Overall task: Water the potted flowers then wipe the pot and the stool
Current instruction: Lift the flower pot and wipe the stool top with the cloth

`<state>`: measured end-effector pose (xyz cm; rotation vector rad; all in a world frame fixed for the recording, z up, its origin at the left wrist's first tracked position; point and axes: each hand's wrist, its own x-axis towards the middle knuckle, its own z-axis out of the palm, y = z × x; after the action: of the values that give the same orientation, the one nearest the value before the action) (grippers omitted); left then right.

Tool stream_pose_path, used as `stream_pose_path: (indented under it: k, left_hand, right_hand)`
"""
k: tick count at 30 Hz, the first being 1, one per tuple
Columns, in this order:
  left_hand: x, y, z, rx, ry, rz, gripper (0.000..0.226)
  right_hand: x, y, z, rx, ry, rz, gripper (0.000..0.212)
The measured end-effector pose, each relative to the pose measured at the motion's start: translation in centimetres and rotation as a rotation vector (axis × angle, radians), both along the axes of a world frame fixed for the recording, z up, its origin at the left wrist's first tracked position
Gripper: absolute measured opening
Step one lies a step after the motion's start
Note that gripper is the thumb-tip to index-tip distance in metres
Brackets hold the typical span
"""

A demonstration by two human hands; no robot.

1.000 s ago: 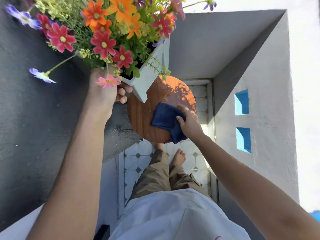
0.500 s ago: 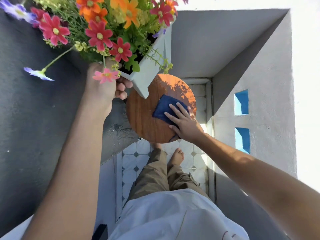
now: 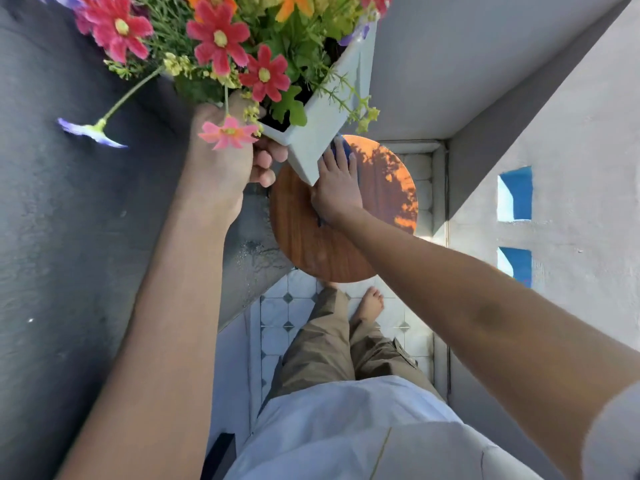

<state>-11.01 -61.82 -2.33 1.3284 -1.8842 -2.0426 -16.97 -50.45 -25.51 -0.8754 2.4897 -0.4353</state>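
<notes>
My left hand grips the near corner of a white square pot and holds it lifted and tilted above the stool. Red, pink, orange and purple flowers fill the pot and hang over my hand. Below it is a round wooden stool, half in sunlight. My right hand lies flat on the stool top, pressing a dark blue cloth. The hand and the pot's lower corner hide most of the cloth; only its far edge shows past my fingertips.
A dark grey rough wall runs along the left, with a wet patch beside the stool. A pale wall with two blue openings stands on the right. My bare feet stand on white patterned tiles in the narrow gap.
My right hand has slid the cloth from the stool's near side to its far side, under the pot's corner. The pot stays lifted in my left hand.
</notes>
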Motion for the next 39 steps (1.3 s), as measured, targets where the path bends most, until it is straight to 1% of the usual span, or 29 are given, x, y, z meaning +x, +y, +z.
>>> stream_pose_path:
  k: [3, 6, 8, 13, 16, 18, 20, 22, 26, 28, 29, 32, 34, 36, 39]
  left_hand:
    - [-0.2, -0.1, -0.2, -0.010, -0.013, 0.006, 0.032]
    - [0.0, -0.4, -0.4, 0.047, 0.013, -0.023, 0.037]
    - [0.0, -0.5, -0.6, 0.034, 0.008, -0.022, 0.038]
    - [0.0, -0.3, -1.1, -0.028, -0.015, 0.006, 0.030]
    - [0.0, -0.3, -1.3, -0.027, -0.015, 0.023, 0.030]
    - [0.0, -0.3, -1.5, -0.028, -0.015, 0.024, 0.030]
    - [0.0, -0.4, -1.6, -0.026, -0.018, 0.022, 0.032]
    - [0.0, -0.3, -1.6, -0.017, -0.025, 0.028, 0.030]
    - [0.3, -0.1, -1.5, -0.021, -0.039, 0.034, 0.035]
    - [0.4, 0.0, -1.3, -0.015, -0.033, 0.036, 0.034]
    - [0.4, 0.0, -1.3, -0.012, -0.030, 0.036, 0.033]
    - [0.5, 0.1, -1.2, -0.023, -0.042, 0.044, 0.027]
    - [0.5, 0.2, -0.9, -0.017, -0.039, 0.037, 0.028]
    - [0.4, 0.4, -0.5, -0.019, -0.025, 0.029, 0.033]
    - [0.5, 0.5, -0.3, -0.033, -0.020, 0.025, 0.033]
  right_hand:
    - [4.2, -0.5, -0.1, -0.032, 0.002, 0.196, 0.063]
    - [8.6, 1.7, -0.5, -0.055, 0.012, 0.409, 0.062]
    - [10.8, 4.1, -0.7, -0.059, -0.003, 0.452, 0.062]
    - [12.9, 11.6, -0.4, -0.021, -0.009, 0.261, 0.063]
    - [11.5, 15.5, -0.1, 0.008, 0.003, 0.136, 0.061]
    - [9.1, 16.8, -0.2, 0.039, 0.001, -0.012, 0.062]
    - [5.7, 16.5, -0.4, 0.062, -0.032, -0.170, 0.065]
    - [2.3, 15.3, -0.6, 0.062, -0.032, -0.258, 0.067]
    - [-1.0, 10.8, -0.8, 0.061, 0.018, -0.280, 0.068]
    - [-0.4, 8.5, -0.6, 0.065, 0.016, -0.241, 0.066]
    - [0.5, 7.7, -0.5, 0.061, 0.023, -0.188, 0.064]
    - [5.4, 6.5, -0.3, 0.018, -0.009, 0.047, 0.060]
    - [9.6, 6.6, -0.5, 0.001, -0.034, 0.184, 0.060]
    - [12.7, 7.6, -0.8, 0.006, -0.037, 0.228, 0.060]
    - [14.5, 10.8, -0.7, 0.014, -0.044, 0.220, 0.059]
